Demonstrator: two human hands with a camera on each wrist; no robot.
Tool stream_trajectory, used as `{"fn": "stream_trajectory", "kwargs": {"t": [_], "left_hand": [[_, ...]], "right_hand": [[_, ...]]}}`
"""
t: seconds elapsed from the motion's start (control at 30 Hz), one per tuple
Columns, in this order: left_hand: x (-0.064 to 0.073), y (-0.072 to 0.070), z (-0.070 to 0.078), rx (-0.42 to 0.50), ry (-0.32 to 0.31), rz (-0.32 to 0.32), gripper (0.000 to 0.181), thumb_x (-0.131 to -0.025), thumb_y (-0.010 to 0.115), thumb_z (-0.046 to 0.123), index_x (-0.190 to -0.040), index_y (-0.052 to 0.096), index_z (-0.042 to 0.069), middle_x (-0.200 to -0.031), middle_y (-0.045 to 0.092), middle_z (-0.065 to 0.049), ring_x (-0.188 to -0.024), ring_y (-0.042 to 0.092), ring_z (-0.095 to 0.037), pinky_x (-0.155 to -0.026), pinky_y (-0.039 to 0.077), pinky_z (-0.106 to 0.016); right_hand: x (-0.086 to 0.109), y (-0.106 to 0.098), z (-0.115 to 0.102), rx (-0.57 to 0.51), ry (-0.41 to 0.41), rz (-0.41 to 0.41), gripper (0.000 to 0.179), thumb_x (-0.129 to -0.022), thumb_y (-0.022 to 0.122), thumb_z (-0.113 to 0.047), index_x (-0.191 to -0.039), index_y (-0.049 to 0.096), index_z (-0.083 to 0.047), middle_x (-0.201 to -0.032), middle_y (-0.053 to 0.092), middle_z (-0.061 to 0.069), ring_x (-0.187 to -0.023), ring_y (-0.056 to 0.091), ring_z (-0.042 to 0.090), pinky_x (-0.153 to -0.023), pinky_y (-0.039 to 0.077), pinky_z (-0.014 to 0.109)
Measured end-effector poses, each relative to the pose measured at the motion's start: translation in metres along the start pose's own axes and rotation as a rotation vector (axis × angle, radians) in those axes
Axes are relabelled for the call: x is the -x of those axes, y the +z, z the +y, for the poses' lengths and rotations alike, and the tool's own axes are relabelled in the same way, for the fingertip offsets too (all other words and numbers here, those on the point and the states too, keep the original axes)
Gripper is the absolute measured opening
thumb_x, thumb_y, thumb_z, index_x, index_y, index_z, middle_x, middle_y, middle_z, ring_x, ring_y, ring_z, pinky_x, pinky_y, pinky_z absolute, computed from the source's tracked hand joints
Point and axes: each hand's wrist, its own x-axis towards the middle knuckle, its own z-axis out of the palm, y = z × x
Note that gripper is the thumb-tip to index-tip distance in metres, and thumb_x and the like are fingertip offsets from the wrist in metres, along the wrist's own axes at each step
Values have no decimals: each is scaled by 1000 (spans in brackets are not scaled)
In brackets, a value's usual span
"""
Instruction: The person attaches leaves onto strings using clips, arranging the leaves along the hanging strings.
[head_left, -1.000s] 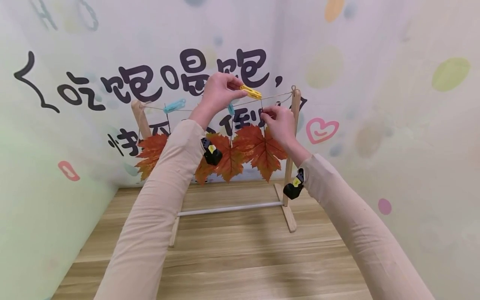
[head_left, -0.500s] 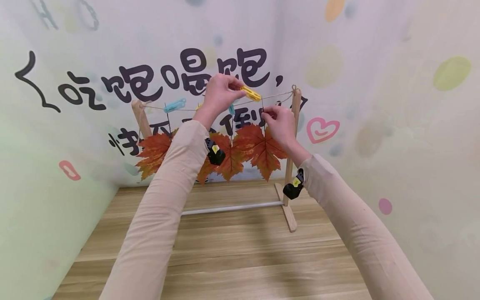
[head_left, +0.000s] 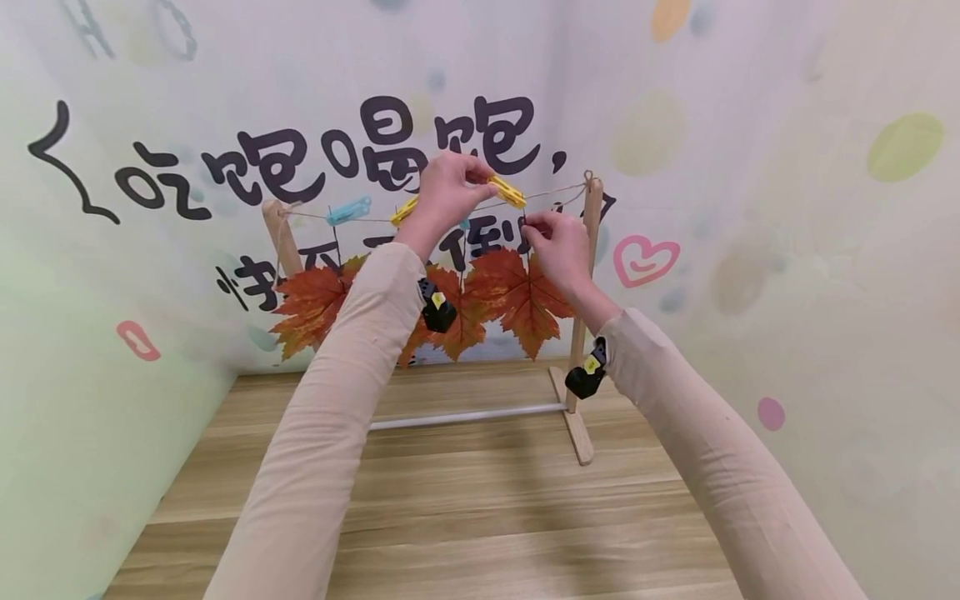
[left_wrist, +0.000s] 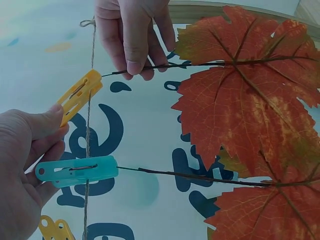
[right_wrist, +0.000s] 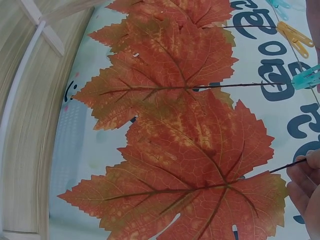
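My left hand (head_left: pixel 448 190) pinches a yellow clothespin (left_wrist: pixel 80 97) by its handle end, at the twine (left_wrist: pixel 88 140). The tip of a dark leaf stem (left_wrist: pixel 172 65) meets the clothespin's front end; whether it is clamped I cannot tell. My right hand (head_left: pixel 558 243) pinches that stem between thumb and fingers, below the twine. From the stem hangs a red-orange maple leaf (right_wrist: pixel 200 170). Beside it, a teal clothespin (left_wrist: pixel 82 169) on the twine holds a second maple leaf (right_wrist: pixel 175 75); my left fingers pass close behind this clothespin.
The twine runs between two wooden posts, with the right post (head_left: pixel 591 217) close to my right hand. Further left hang a light-blue clothespin (head_left: pixel 348 211), another yellow clothespin (head_left: pixel 403 210) and more leaves. A white rod (head_left: pixel 465 417) joins the stand's feet above the wooden tabletop (head_left: pixel 480 517).
My left hand has shifted slightly right and down with the yellow clothespin, bringing it closer to the stem tip. My right hand stays almost still on the stem.
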Motion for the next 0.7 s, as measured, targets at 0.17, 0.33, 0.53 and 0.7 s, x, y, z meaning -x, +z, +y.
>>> {"fn": "stream_trajectory", "kwargs": {"t": [0.17, 0.33, 0.53, 0.7], "left_hand": [[1, 0, 0, -2, 7, -4, 23, -85, 64, 20, -104, 68, 8, -96, 67, -3, -84, 58, -12, -72, 45, -20], [2, 1, 1, -15, 18, -4, 24, -85, 64, 20, -105, 68, 8, -96, 67, -4, -84, 58, -12, -72, 45, -21], [2, 2, 0, -26, 16, -18, 26, -85, 64, 22, -107, 67, 9, -97, 67, -3, -86, 59, -12, -74, 45, -22], [2, 3, 0, -62, 7, -46, 29, -86, 62, 25, -111, 66, 11, -100, 66, -3, -92, 58, -13, -77, 45, -23]], "right_hand": [[-1, 1, 1, -9, 5, -3, 18, -88, 60, -12, -100, 68, -1, -92, 67, 12, -78, 60, 18, -73, 51, 29], [-1, 1, 1, -4, -4, -4, 18, -88, 60, -12, -99, 68, -1, -91, 67, 12, -77, 61, 18, -73, 51, 29], [0, 1, 2, -4, -7, -3, 19, -88, 59, -13, -99, 68, 0, -90, 67, 12, -76, 60, 18, -72, 50, 29], [0, 1, 2, -15, -2, -7, 20, -88, 59, -13, -100, 68, 0, -91, 67, 12, -76, 60, 18, -73, 51, 28]]}}
